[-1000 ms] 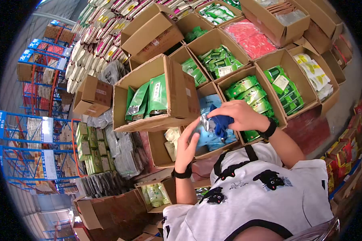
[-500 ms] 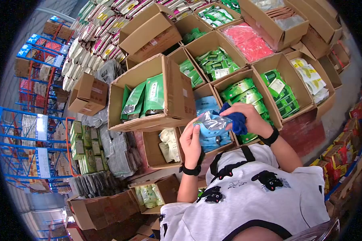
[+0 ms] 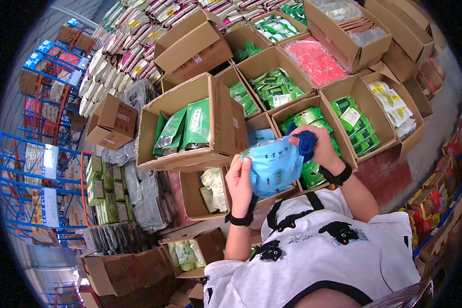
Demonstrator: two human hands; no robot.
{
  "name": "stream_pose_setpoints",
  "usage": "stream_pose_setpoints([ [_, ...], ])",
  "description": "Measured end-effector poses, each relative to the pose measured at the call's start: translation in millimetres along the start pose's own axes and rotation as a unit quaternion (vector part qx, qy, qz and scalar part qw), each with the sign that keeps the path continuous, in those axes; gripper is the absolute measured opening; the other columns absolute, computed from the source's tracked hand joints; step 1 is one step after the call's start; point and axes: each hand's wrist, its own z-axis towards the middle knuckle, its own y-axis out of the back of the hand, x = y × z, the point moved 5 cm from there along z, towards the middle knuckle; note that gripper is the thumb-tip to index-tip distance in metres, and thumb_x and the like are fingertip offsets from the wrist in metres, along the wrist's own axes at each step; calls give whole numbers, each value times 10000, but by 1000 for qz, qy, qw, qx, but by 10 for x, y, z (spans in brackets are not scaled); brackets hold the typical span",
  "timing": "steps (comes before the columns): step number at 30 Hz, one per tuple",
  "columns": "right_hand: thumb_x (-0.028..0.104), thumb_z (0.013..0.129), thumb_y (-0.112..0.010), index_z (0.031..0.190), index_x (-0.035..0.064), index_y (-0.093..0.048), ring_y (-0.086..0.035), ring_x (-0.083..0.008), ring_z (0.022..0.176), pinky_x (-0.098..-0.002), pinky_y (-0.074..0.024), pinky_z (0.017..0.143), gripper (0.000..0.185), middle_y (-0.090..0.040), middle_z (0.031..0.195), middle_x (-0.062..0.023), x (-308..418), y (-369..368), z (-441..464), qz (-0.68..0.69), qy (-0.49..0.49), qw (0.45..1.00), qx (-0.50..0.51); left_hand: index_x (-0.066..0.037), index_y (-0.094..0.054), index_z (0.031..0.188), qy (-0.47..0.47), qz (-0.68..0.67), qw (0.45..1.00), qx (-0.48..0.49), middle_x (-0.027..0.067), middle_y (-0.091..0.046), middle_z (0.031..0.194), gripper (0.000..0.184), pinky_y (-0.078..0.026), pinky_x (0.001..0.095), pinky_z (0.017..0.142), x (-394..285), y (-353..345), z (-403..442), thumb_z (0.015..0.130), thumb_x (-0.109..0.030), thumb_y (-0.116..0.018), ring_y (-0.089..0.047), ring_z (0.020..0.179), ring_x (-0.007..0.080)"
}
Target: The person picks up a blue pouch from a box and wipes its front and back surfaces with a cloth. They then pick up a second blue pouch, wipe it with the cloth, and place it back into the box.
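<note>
A light-blue printed pouch [image 3: 276, 167] is held up in front of my chest, its printed face toward me. My left hand [image 3: 238, 182] pinches its left edge between thumb and fingers. At the pouch's upper right, my right hand [image 3: 322, 146] is closed around a bunched dark-blue cloth [image 3: 307, 143], which touches the pouch's corner. Whether those fingers also grip the pouch is hidden. Below and behind the pouch is a carton with more blue packs [image 3: 262, 135], mostly covered by it. Just left, a raised carton [image 3: 226, 110] holds green pouches [image 3: 196, 123].
Open cartons surround my hands, with green packs [image 3: 357, 123], white-yellow packs [image 3: 392, 105], pink packs [image 3: 315, 59] and cream packs [image 3: 214, 190]. Stacked sacks [image 3: 131, 49] rise behind. Blue racks [image 3: 31, 174] stand left; red-yellow boxes [image 3: 431, 192] lie right.
The blue pouch has turned from showing a shiny, crumpled silver-looking side to a flat blue printed face. The cloth and my right hand have shifted slightly; my left hand still pinches the pouch.
</note>
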Motion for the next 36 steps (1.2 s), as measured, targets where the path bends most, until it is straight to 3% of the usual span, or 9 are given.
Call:
stream_pose_setpoints([
  [7, 72, 755, -684, 854, 17, -607, -589, -102, 797, -234, -448, 716, 138, -645, 833, -53, 54, -173, -13, 7, -9, 997, 79, 8, -468, 1160, 147, -63, 980, 123, 30, -534, 1078, 343, -393, 261, 852, 324, -30, -254, 864, -135, -565, -480, 962, 100],
  [13, 129, 858, -572, 1116, 14, -544, -560, -145, 955, -262, -413, 852, 284, -606, 1031, -92, 98, -205, 5, -29, 8, 991, -129, 17, -550, 1062, 154, -129, 979, -41, 13, -596, 935, 338, -421, 243, 771, 583, 171, -195, 928, -283, -471, -530, 834, 85],
  [19, 230, 798, -560, 1344, 85, -347, -191, -373, 1286, -450, -128, 1044, 604, -289, 1409, -132, 219, -927, -334, -297, 144, 922, 204, -50, -500, 1132, 214, -260, 932, -133, -67, -406, 633, 496, -226, 188, 416, 712, 151, -176, 928, -475, -348, -276, 471, 22],
  [21, 234, 797, -573, 1350, 110, -341, -136, -390, 1302, -473, -101, 1051, 613, -224, 1437, -117, 143, -1129, -486, -373, 133, 889, 232, -22, -464, 1190, 225, -193, 951, -92, -1, -524, 790, 545, -376, 201, 548, 643, 208, -242, 934, -480, -315, -453, 617, 65],
  [22, 234, 797, -573, 1350, 110, -341, -136, -390, 1302, -473, -101, 1051, 613, -224, 1437, -117, 125, -1163, -455, -373, 138, 885, 243, 13, -403, 1256, 159, -181, 964, -116, 100, -534, 1088, 571, -399, 269, 841, 655, 214, -228, 952, -451, -270, -513, 965, 170],
  [25, 198, 807, -581, 1366, 90, -296, -107, -372, 1317, -458, -57, 1069, 637, -207, 1441, -105, 121, -1321, -329, -268, 127, 903, 312, 38, -352, 1292, 88, -58, 992, -65, 141, -396, 1310, 559, -239, 306, 1021, 386, 250, -318, 967, -403, -240, -343, 1221, 218],
  [29, 147, 826, -562, 1333, 38, -325, -183, -329, 1317, -407, -79, 1077, 570, -293, 1411, -98, 186, -1616, 49, 33, 82, 967, 240, 41, -298, 1315, 60, -37, 996, -57, 123, -406, 1306, 577, -240, 300, 1025, 397, 281, -385, 966, -411, -220, -367, 1208, 236],
  [31, 181, 817, -568, 1261, 89, -444, -225, -359, 1291, -441, -107, 1070, 469, -311, 1407, -60, 223, -1720, 21, -104, 127, 950, 267, 31, -264, 1331, 236, -166, 953, -94, 120, -419, 1289, 609, -305, 305, 990, 682, 376, -398, 956, -446, -211, -411, 1177, 223],
  [36, 259, 739, -631, 1138, 127, -540, -298, -401, 1219, -509, -205, 1016, 430, -341, 1391, -17, 326, -1800, -268, -376, 275, 808, 361, -35, -341, 1287, 53, -451, 875, -167, 100, -443, 1261, 548, -409, 327, 936, 312, 801, -332, 942, -452, -253, -454, 1139, 200],
])
